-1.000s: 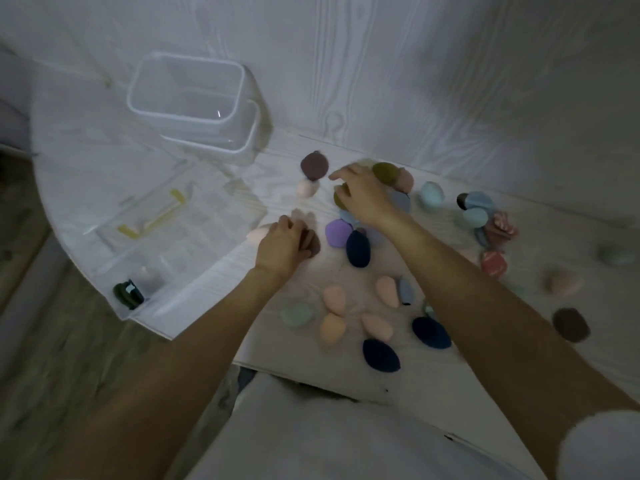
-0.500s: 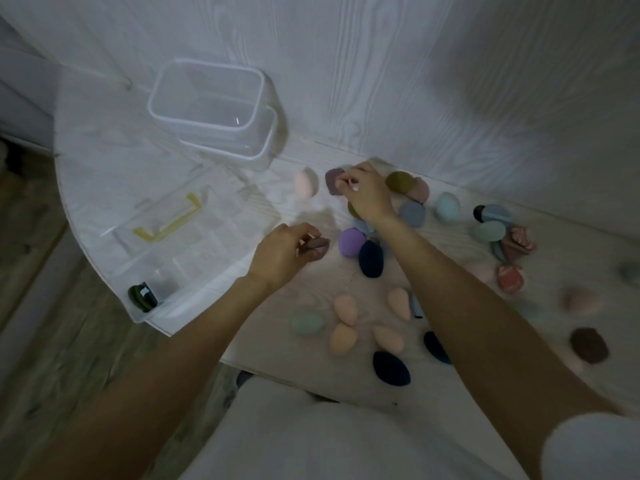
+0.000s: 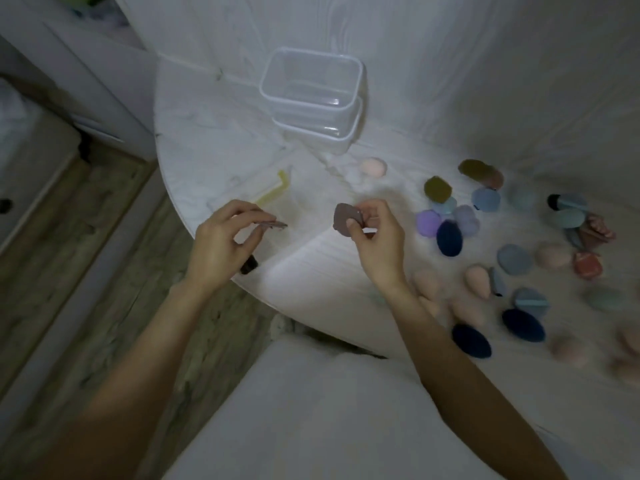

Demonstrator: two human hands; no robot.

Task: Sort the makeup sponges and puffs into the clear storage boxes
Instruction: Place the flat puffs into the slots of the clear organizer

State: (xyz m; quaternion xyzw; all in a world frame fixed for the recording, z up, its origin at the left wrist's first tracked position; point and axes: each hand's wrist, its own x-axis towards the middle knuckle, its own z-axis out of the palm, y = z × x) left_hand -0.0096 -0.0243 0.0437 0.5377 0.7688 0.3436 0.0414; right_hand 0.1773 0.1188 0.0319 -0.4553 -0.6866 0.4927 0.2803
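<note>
My left hand (image 3: pixel 221 240) pinches a flat brown puff (image 3: pixel 272 224) edge-on above the table's left part. Between thumb and fingers of my right hand (image 3: pixel 375 233) is a second brown puff (image 3: pixel 344 218), lifted off the table. Two clear storage boxes (image 3: pixel 311 98), nested one in the other, stand at the back with nothing inside. Several sponges and puffs lie scattered to the right: a pink sponge (image 3: pixel 373 167), an olive puff (image 3: pixel 437 189), a purple puff (image 3: pixel 428 221), a navy puff (image 3: pixel 449 238).
A clear lid with a yellow handle (image 3: pixel 273 190) lies flat under my left hand. A small dark object (image 3: pixel 249 265) sits at the table's curved left edge. The floor drops away on the left. A wall stands behind the boxes.
Both hands have lifted their brown puffs off the table and drawn toward me. The view has swung left, so the boxes now sit near the centre.
</note>
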